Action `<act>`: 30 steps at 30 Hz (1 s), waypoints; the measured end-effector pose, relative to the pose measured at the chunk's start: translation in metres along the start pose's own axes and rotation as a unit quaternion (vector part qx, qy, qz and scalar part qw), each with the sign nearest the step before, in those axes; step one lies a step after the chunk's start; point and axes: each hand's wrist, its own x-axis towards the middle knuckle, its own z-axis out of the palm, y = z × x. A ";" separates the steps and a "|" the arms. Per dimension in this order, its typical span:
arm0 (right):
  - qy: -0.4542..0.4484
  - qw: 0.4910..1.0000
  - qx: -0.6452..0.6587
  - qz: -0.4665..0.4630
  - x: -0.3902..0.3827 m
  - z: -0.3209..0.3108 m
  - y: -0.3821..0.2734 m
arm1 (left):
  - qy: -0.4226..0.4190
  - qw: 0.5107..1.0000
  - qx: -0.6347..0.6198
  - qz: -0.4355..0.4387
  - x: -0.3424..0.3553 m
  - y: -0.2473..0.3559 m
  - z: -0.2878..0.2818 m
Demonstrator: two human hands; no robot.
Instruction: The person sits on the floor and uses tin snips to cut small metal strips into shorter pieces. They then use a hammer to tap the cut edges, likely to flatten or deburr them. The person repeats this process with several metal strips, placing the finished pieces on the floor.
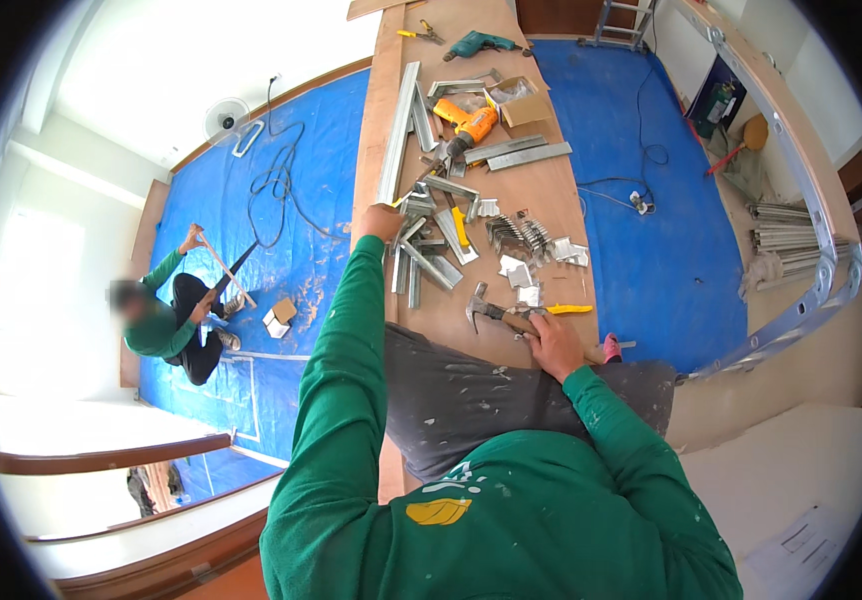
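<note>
My right hand (557, 346) is closed round the handle of a claw hammer (484, 308), which lies low over the near end of the plywood board (441, 342). Stretched forward, my left hand (379, 222) is at the board's left edge beside a pile of cut metal channel pieces (421, 250). Its fingers look closed; a slim tool with a bit of yellow shows by them, but what they hold is unclear. A yellow-handled tool (459, 225) lies among the pieces. Bent metal brackets (519, 235) lie to the right, with a yellow-handled item (568, 308) near my right hand.
Farther along the board are an orange drill (471, 125), a teal drill (481, 44), a cardboard box (526, 105) and long metal channels (398, 135). Blue sheeting (321, 200) covers the floor. A co-worker (176, 315) crouches at left. A ladder (823, 260) stands right.
</note>
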 end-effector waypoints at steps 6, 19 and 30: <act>-0.006 1.000 -0.013 0.020 0.001 0.005 -0.001 | 0.196 0.972 -0.107 0.069 -0.026 -0.039 -0.008; -0.074 0.995 -0.057 0.038 0.004 0.006 -0.005 | 0.396 0.806 -0.440 0.010 -0.047 -0.096 0.019; 0.032 0.996 -0.014 -0.077 0.107 -0.051 -0.009 | 0.452 0.783 -0.427 -0.030 -0.053 -0.060 0.009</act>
